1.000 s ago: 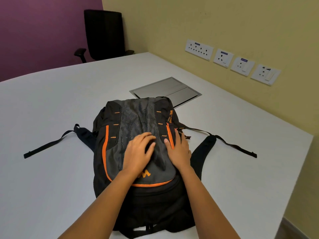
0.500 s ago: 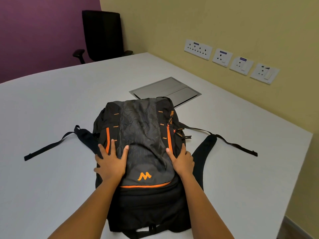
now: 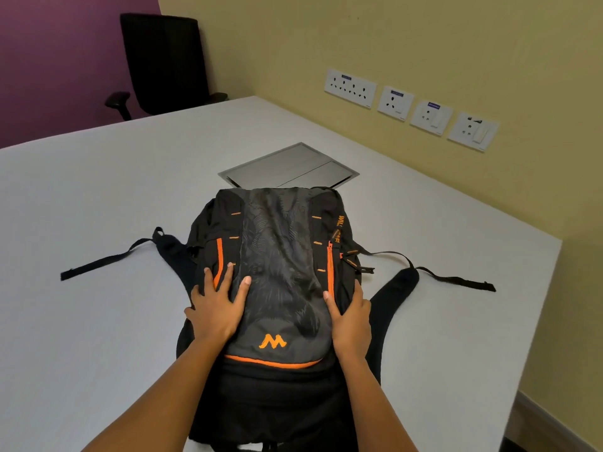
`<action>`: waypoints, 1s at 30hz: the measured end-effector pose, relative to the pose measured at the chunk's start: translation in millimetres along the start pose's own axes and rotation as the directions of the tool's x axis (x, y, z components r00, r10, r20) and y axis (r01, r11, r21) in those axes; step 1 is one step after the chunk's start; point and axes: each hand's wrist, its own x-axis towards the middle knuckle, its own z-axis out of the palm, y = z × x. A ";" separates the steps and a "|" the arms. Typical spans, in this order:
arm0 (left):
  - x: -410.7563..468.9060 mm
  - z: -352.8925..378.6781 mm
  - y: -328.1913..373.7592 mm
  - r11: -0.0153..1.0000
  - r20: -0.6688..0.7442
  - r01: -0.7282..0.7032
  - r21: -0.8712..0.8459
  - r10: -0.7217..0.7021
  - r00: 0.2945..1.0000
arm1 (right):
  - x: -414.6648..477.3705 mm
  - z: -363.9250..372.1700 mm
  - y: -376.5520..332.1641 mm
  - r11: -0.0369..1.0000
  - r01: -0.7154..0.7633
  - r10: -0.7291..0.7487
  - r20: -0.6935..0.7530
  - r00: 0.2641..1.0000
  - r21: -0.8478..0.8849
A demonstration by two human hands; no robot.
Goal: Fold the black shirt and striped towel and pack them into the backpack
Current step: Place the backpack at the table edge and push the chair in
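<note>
A black and grey backpack with orange trim lies flat on the white table, front panel up, its zippers closed as far as I can see. My left hand lies flat on its left side with straight, spread fingers. On its right edge, my right hand presses flat, fingers partly over the side. Shoulder straps spread out to both sides. No black shirt or striped towel shows anywhere in view.
A grey metal cable hatch is set into the table just beyond the backpack. A black office chair stands at the far end. Wall sockets line the yellow wall on the right. The table's right edge runs close to the wall.
Both hands slid apart from the middle of the front panel to the backpack's left and right sides, and they stay flat there.
</note>
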 end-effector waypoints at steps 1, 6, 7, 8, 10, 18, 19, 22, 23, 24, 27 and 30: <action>0.9 4.1 8.0 1.000 0.015 -0.031 0.003 0.031 0.999 | 0.3 -4.8 7.2 1.000 -0.023 0.023 -0.035 0.999 -0.003; 4.8 30.2 55.9 0.983 0.096 -0.182 0.010 0.180 0.979 | 11.0 -32.2 43.1 0.992 -0.126 0.119 -0.181 0.976 -0.027; 5.7 35.3 66.9 0.978 0.111 -0.209 0.013 0.206 0.972 | 14.6 -37.6 49.7 0.989 -0.147 0.138 -0.205 0.969 -0.030; 7.1 40.0 77.9 0.972 0.128 -0.233 0.017 0.229 0.965 | 18.5 -42.6 55.6 0.985 -0.169 0.158 -0.229 0.961 -0.029; 11.3 48.6 99.3 0.959 0.171 -0.281 0.022 0.274 0.946 | 25.9 -52.0 65.0 0.977 -0.213 0.200 -0.276 0.940 -0.018; 12.1 69.1 157.1 0.850 0.333 -0.527 0.018 0.492 0.805 | 47.6 -90.2 96.9 0.932 -0.355 0.351 -0.399 0.847 0.065; 7.3 70.5 156.7 0.830 0.329 -0.557 0.028 0.519 0.789 | 47.2 -93.7 100.7 0.929 -0.363 0.359 -0.412 0.837 0.071; -16.2 74.8 146.4 0.788 0.262 -0.610 0.082 0.574 0.776 | 42.1 -99.6 108.4 0.920 -0.388 0.375 -0.436 0.818 0.063; -26.5 76.1 140.8 0.783 0.232 -0.612 0.111 0.578 0.782 | 39.2 -99.8 108.8 0.912 -0.404 0.391 -0.437 0.810 0.068; -37.5 77.3 135.2 0.788 0.207 -0.603 0.126 0.574 0.793 | 35.7 -99.4 107.9 0.906 -0.416 0.405 -0.437 0.803 0.076; -69.2 77.8 121.6 0.807 0.181 -0.579 0.116 0.556 0.811 | 18.5 -94.7 100.2 0.914 -0.399 0.387 -0.471 0.793 0.080; -86.3 79.8 112.5 0.792 0.184 -0.599 0.122 0.575 0.797 | -3.0 -91.5 93.5 0.957 -0.291 0.253 -0.496 0.831 0.000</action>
